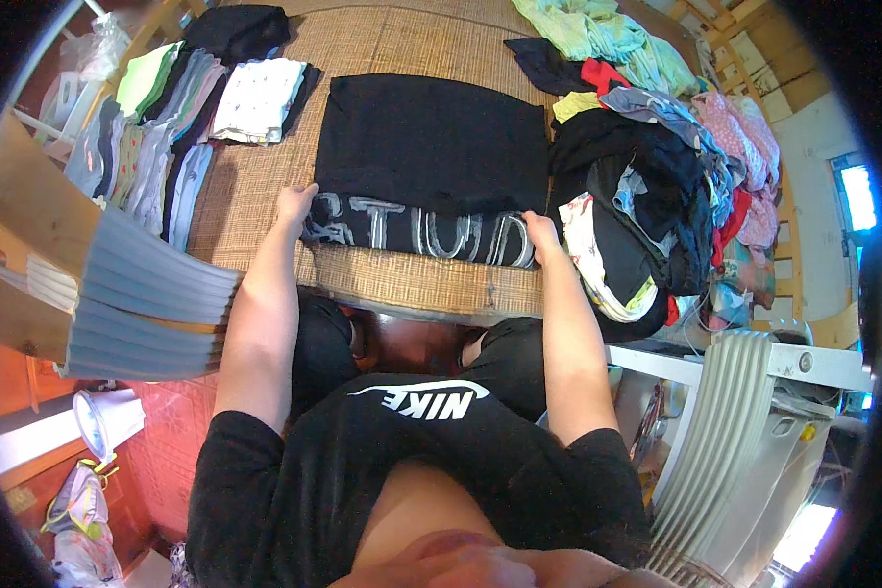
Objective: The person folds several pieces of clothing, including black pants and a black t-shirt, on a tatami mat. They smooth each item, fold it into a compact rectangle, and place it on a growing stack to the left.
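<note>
A black garment point(434, 140), probably a shirt, lies spread on the woven mat point(411, 275) before me. Its near part is turned over into a strip that bears large white lettering. My left hand point(298, 203) grips the left end of this strip, with the fingertips partly hidden by the cloth. At the strip's right end, my right hand point(540, 231) holds the fabric between thumb and fingers. Both forearms reach forward, roughly parallel, and the cloth stretches between them.
Folded clothes stand in rows point(143, 169) at the left, beside a white folded stack point(257, 99). A loose heap of clothes point(632, 191) borders the garment's right side. A curved wooden chair part point(37, 176) with grey ribbed padding point(154, 294) is near my left arm.
</note>
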